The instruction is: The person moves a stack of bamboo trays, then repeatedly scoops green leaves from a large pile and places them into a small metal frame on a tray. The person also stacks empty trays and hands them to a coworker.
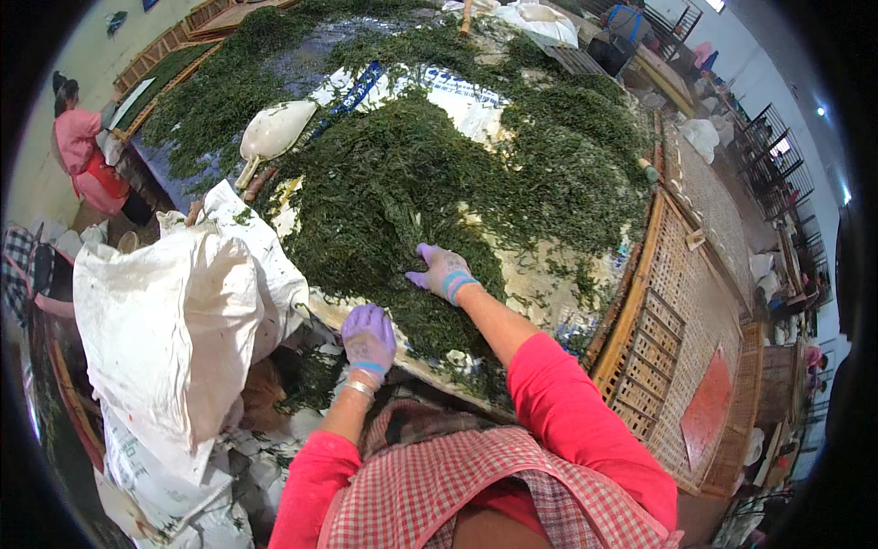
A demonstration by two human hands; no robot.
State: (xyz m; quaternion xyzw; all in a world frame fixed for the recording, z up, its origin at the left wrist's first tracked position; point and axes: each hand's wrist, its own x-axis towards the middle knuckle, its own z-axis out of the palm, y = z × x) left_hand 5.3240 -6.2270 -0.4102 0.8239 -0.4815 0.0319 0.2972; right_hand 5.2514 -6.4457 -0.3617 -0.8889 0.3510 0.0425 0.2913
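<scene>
A large heap of dark green tea leaves (pixel 391 171) lies on a sheet-covered table. My right hand (pixel 441 273), in a purple-fingered glove, rests against the near part of the heap with thumb and fingers apart; whether leaves are between them is hard to see. My left hand (pixel 369 337), gloved alike, lies at the table's near edge beside the heap, palm down, its fingers close together and their tips hidden from me. A pale plastic scoop (pixel 278 129) sits at the heap's far left, its handle pointing towards me.
White woven sacks (pixel 164 295) stand at my left. Woven bamboo trays (pixel 686 329) with wooden frames lie to the right. More leaves (pixel 254 75) spread over the table's far side. A person in pink (pixel 89 151) stands at the far left; another person (pixel 621 34) is at the top right.
</scene>
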